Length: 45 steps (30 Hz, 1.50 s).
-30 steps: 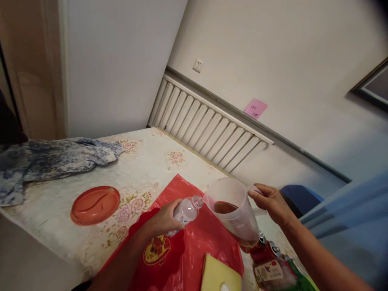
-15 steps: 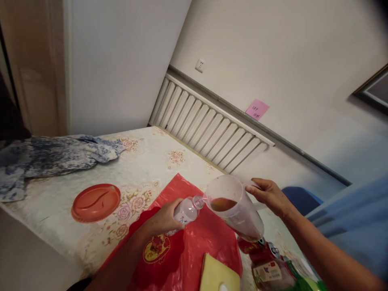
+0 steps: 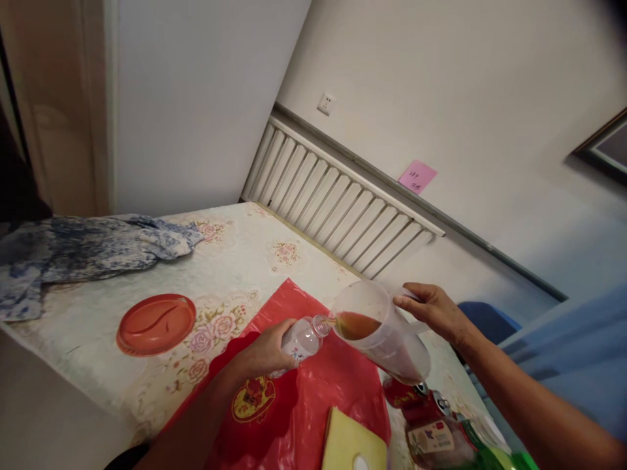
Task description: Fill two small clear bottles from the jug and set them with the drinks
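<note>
Floral cloth covers the table (image 3: pixel 98 365), with a red plastic bag (image 3: pixel 304 405) spread on it. On that bag's left lies a red plate (image 3: pixel 155 324). Above the bag, the right hand (image 3: pixel 431 310) grips the handle of a tilted clear jug (image 3: pixel 379 333), whose brown liquid reaches its spout at the mouth of a small bottle (image 3: pixel 302 339) clasped in the left hand (image 3: pixel 262 356).

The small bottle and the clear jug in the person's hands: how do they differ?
The small bottle, gripped by the left hand, is narrow-necked, while the clear jug, held by the right hand, is wide-mouthed and larger. The jug holds reddish-brown liquid; the bottle looks nearly empty. Both are see-through and tilted.
</note>
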### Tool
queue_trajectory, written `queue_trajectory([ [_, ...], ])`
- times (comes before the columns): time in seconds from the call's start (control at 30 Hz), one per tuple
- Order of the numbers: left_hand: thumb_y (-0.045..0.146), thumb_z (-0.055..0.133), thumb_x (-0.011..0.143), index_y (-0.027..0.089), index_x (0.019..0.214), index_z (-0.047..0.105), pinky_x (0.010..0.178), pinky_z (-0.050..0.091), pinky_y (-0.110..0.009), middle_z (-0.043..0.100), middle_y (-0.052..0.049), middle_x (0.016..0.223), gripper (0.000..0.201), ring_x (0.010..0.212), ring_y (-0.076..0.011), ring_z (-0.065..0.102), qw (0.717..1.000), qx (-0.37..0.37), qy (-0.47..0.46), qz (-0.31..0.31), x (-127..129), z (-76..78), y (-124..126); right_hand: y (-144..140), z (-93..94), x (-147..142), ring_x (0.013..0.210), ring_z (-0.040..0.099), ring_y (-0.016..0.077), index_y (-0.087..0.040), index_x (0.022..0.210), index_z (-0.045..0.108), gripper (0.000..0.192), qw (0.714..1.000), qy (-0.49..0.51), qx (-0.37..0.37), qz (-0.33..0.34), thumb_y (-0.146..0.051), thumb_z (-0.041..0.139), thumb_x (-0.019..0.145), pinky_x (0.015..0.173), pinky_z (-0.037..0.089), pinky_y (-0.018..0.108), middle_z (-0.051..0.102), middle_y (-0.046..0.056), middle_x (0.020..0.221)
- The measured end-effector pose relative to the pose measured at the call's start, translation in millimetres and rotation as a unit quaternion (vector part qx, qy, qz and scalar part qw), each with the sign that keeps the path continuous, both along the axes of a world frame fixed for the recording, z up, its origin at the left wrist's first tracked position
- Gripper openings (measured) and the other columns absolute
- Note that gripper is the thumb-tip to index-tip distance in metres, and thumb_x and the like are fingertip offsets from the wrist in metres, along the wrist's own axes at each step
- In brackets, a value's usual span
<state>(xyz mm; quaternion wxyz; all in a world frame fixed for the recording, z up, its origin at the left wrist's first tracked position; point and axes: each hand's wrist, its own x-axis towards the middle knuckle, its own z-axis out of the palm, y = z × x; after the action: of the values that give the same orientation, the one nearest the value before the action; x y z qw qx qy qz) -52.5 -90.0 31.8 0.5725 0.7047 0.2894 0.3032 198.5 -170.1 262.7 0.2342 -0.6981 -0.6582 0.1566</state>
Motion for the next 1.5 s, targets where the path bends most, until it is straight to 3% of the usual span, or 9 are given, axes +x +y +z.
queue_trajectory([
  [0.33,0.02,0.068,0.057,0.031,0.118,0.057,0.077,0.047,-0.027,0.069,0.002,0.116,0.063,0.101,-0.0246,0.064,1.0,-0.007,0.002,0.009,2,-5.8,1,1,-0.9,6,0.054,0.024,0.0088,-0.021,0.057,0.041,0.052,1.0,0.004,-0.006,0.01,-0.064,0.067,0.072,0.048,0.02,0.025,0.028,-0.007,0.056],
  [0.77,0.02,0.067,0.057,0.026,0.122,0.055,0.073,0.046,-0.025,0.068,-0.002,0.116,0.066,0.097,-0.0225,0.064,1.0,-0.001,0.016,0.003,5,-9.1,2,1,1.0,13,0.054,0.026,0.0091,-0.02,0.059,0.046,0.049,1.0,-0.008,-0.01,0.015,-0.063,0.066,0.074,0.048,0.021,0.025,0.031,-0.006,0.056],
  [1.5,0.022,0.067,0.057,0.031,0.117,0.057,0.072,0.047,-0.025,0.07,0.003,0.108,0.062,0.096,-0.0228,0.065,1.0,0.005,0.006,0.001,5,-13.1,2,2,4.0,16,0.055,0.027,0.0094,-0.021,0.059,0.042,0.052,0.999,-0.029,-0.023,0.011,-0.064,0.065,0.074,0.049,0.022,0.024,0.031,-0.006,0.057],
])
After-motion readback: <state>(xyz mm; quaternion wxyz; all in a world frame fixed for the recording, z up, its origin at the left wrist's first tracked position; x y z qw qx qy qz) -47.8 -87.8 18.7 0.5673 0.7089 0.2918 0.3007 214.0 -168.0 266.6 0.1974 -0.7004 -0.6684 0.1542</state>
